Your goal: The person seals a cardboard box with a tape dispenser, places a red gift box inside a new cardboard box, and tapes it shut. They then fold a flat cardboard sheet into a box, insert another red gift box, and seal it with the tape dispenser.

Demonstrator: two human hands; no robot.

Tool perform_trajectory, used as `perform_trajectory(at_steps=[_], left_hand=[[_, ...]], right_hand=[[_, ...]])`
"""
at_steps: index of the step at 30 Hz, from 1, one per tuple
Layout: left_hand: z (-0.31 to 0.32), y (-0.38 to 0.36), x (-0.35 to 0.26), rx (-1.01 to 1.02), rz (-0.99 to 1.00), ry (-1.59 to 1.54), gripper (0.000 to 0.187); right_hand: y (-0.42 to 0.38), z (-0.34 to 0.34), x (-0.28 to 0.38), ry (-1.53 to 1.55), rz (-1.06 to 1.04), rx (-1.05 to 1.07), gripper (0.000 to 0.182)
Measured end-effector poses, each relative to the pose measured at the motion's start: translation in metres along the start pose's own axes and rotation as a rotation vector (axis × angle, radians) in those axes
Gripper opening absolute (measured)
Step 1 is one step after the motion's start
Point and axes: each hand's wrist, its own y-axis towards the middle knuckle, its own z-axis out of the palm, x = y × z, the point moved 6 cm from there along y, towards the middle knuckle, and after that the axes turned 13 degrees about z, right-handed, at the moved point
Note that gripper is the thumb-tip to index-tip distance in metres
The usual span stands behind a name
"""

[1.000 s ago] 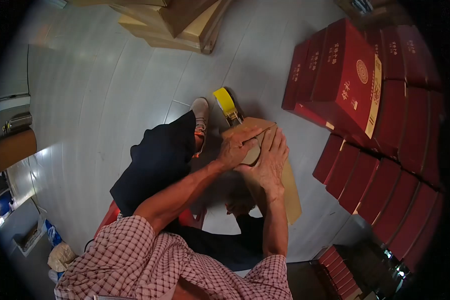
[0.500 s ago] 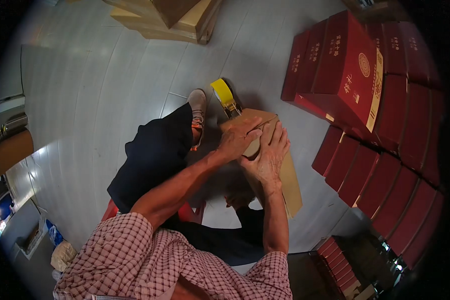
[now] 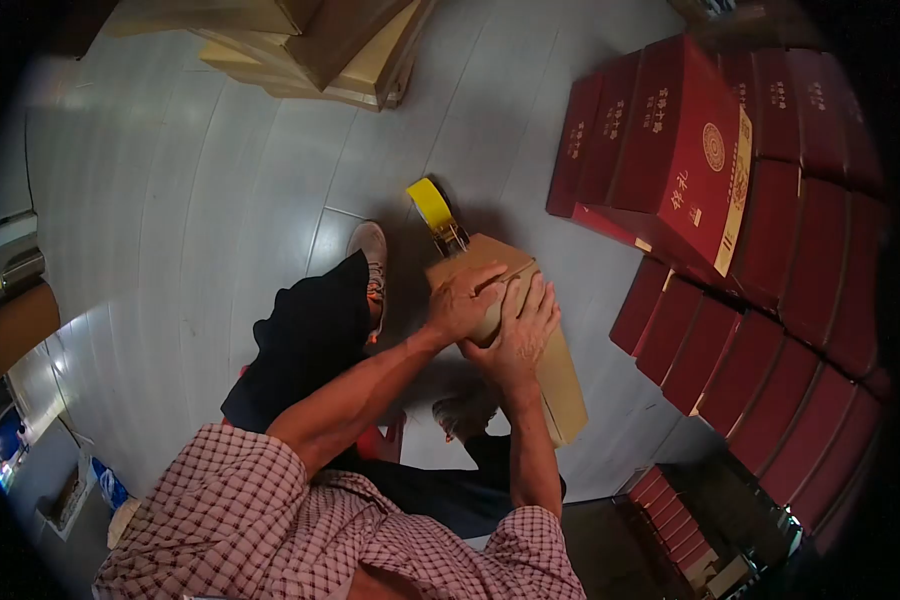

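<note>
A brown cardboard box (image 3: 564, 390) stands on the floor between my feet, its near end partly hidden by my arm. My left hand (image 3: 465, 302) lies on the flaps at its far end, fingers stretched toward the right. Close beside it, my right hand (image 3: 520, 335) rests flat on the box's top with its fingers spread. Neither hand is wrapped around anything. Just beyond the box is a tape dispenser (image 3: 450, 236) carrying a wide roll of yellow tape (image 3: 430, 204).
Red printed boxes (image 3: 680, 150) are stacked along the right side, with more in lower rows (image 3: 740, 370). Flat brown cartons (image 3: 340, 60) lie piled at the top. My shoe (image 3: 370, 250) stands left of the tape. Part of a red stool (image 3: 382, 440) shows beneath me.
The whole view has shifted slightly, so the box, tape and hands appear a little lower and farther left. Both hands stay on the box's far end.
</note>
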Motion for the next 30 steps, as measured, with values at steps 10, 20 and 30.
perform_trajectory(at_steps=[10,20,30], left_hand=[[0.006,0.001,0.005,-0.045,0.001,0.108,0.042],[0.022,-0.007,0.049,-0.189,0.109,0.126,0.024],[0.010,-0.012,0.045,-0.320,-0.105,-0.048,0.043]], right_hand=[[0.065,-0.045,-0.001,0.133,0.041,0.245,0.110],[0.261,0.199,0.084,0.025,0.366,0.743,0.124],[0.265,0.216,0.068,0.521,0.496,0.993,0.067]])
